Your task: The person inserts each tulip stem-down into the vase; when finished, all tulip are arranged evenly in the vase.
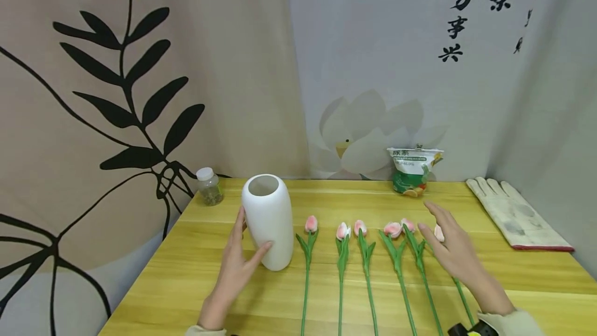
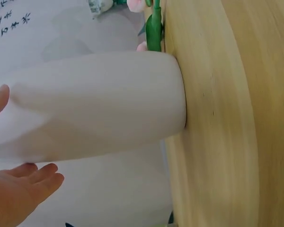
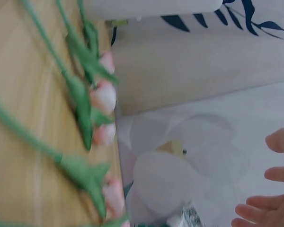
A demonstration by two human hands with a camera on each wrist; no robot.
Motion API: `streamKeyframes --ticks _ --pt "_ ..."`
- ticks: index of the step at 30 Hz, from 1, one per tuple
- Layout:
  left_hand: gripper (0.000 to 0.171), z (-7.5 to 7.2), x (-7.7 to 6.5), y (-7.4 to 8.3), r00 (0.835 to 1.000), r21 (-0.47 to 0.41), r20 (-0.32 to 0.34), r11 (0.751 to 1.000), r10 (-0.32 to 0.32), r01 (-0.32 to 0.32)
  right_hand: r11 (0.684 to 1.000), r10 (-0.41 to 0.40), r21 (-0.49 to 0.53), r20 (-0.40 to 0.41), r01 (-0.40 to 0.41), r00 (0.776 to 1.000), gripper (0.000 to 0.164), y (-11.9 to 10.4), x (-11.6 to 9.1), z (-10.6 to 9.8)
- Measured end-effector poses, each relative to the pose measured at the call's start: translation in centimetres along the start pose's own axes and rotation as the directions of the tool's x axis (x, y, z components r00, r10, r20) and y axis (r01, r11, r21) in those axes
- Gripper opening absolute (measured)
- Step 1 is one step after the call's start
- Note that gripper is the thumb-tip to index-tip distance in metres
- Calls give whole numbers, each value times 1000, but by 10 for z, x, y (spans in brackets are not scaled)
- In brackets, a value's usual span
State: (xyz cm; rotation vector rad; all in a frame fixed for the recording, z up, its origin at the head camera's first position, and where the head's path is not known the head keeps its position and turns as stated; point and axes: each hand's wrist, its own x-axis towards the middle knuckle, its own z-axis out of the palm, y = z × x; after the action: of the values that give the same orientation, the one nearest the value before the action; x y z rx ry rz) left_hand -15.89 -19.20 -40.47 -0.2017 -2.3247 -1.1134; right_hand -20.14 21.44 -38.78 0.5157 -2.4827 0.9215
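Beige and pale grey cloth backdrop (image 1: 242, 66), printed with black leaves, a faint lotus and black characters, hangs behind a yellowish wooden table (image 1: 163, 294); at the left part of this table a tall, smooth, white vase (image 1: 275, 232) with round mouth stands upright; the left hand (image 1: 235, 263) is placed about it, thumb over the front and the other fingers along the left side, spread apart rather than clamped; how firmly they press, I cannot tell. Just beside the vase, to its right, six pink-and-white tulips with green leaves and long green stems (image 1: 366, 253) lie in a row, their heads toward the back edge; the right hand (image 1: 456, 254) is raised above the rightmost of them, its fingers apart and holding nothing. Near the back edge stand a small transparent jar with white lid (image 1: 211, 191), to the left behind the vase, and a green-and-white printed plastic bag (image 1: 412, 172), behind the tulips; an off-white cloth glove with red hem (image 1: 517, 217), with greyish stains, lies at the right.
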Motion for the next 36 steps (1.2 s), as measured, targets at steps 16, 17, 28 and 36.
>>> streamKeyframes --ticks 16,17,28,36 --pt "100 4 3 2 998 6 -47 999 43 -43 948 17 316 76 -40 997 55 -56 41 56" --pt "100 4 3 2 998 0 -44 999 38 -39 944 17 326 84 -43 996 55 -58 42 60" --pt "100 4 0 -2 998 -18 -48 999 38 -39 923 79 357 178 -139 981 59 -78 41 110" --pt "98 6 2 -1 996 -33 -57 997 69 -71 944 131 268 230 -192 964 60 -96 40 144"
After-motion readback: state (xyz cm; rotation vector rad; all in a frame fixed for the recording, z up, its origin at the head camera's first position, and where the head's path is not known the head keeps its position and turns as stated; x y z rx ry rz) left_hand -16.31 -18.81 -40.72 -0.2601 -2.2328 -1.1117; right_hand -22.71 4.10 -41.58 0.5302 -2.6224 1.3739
